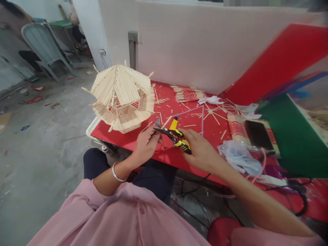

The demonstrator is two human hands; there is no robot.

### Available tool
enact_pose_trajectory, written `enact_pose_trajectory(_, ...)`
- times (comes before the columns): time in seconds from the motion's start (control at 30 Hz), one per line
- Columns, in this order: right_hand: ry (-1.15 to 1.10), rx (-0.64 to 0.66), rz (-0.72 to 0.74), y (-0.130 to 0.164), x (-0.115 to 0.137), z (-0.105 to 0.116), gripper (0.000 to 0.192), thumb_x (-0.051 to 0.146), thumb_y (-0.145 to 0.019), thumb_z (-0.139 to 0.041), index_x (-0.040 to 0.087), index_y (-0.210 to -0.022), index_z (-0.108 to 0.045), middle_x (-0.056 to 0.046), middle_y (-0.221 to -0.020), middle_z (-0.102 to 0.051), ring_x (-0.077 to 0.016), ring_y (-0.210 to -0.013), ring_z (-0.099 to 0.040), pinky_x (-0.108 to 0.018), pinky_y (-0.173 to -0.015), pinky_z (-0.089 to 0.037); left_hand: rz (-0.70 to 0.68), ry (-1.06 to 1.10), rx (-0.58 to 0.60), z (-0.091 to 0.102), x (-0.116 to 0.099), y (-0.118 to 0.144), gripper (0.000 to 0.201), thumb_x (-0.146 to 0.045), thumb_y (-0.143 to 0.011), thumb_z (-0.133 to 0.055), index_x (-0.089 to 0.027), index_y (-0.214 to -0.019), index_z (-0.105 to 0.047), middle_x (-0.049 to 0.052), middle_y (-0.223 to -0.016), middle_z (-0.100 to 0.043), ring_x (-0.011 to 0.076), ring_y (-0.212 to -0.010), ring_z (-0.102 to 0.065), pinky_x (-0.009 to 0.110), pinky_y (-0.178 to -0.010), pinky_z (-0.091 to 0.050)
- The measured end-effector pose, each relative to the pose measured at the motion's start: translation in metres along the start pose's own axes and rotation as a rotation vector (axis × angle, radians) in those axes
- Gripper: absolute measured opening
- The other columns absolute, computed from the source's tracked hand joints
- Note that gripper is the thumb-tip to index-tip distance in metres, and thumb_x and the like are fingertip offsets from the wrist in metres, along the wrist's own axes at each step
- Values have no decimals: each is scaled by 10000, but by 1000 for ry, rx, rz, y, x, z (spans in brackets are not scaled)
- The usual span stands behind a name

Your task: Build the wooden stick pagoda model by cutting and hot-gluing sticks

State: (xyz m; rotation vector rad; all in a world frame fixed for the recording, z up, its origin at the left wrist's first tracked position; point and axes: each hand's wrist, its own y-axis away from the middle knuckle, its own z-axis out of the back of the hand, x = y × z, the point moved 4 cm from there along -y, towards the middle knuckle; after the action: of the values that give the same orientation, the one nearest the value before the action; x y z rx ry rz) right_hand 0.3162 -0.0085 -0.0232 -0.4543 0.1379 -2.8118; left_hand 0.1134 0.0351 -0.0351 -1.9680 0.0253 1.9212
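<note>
— Yellow-handled cutters (pixel 176 136), where?
— Centre frame; right hand (pixel 201 150) is squeezing the grips closed.
— Left hand (pixel 146 143)?
— Fingers pinching a thin stick (pixel 167 121) at the blades, below the stick model (pixel 121 99).

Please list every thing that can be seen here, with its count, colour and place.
stick house: one, pale wood, left end of table
table: one, red top, centre
loose sticks: many, pale, scattered on table
stick bundles: a few, pale with red, far edge of table
phone: one, black, right on table
plastic bag: one, clear, near right hand
red board: one, leaning at right
chair: one, grey, far left
cutters: one, yellow-black, in right hand
left hand: holds a stick at the blades
right hand: grips cutters
</note>
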Motion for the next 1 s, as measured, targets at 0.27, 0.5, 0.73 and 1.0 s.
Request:
enact_pose_trajectory(0.27, -57, 10, -58, 8, -14, -8, 531, 252, -758, -552, 137, -1277, -558, -184, -1140, -675, -342, -1056, -658, -492, -932, -538, 141, 180, -31, -17, 9, -3, 187, -334, -860, -718, -164, -786, -694, -7, -620, -636, 82, -520, -500, 203, -505, -375)
enact_pose_trajectory(0.5, -119, 51, -60, 9, -14, -8, 603, 241, -735, -550, 153, -1331, -537, -181, -1221, -656, -336, -1130, -643, -493, -980, -524, 325, 571, 134, -23, 19, -9, 466, -581, -747, -822, -141, -736, -671, 36, -594, -680, 20, -337, -314, 211, -361, -160)
enact_pose_trajectory(0.73, -96, 119, -167, 6, -12, -14, 572, 268, -756, -529, 117, -1306, -569, -209, -1224, -678, -361, -1130, -656, -514, -985, -520, 365, 554, 88, -21, 23, -7, 499, -610, -715, -830, -151, -684, -635, -9, -521, -615, 14, -342, -293, 204, -375, -168)
enact_pose_trajectory(1.0, -240, 179, -236, 19, -17, -22, 607, 267, -742, -526, 205, -1344, -580, -149, -1306, -680, -323, -1182, -650, -457, -985, -510, 263, 246, 48, 0, 33, -10, 319, -474, -843, -735, -166, -764, -708, -13, -547, -620, 81, -470, -491, 214, -496, -390)
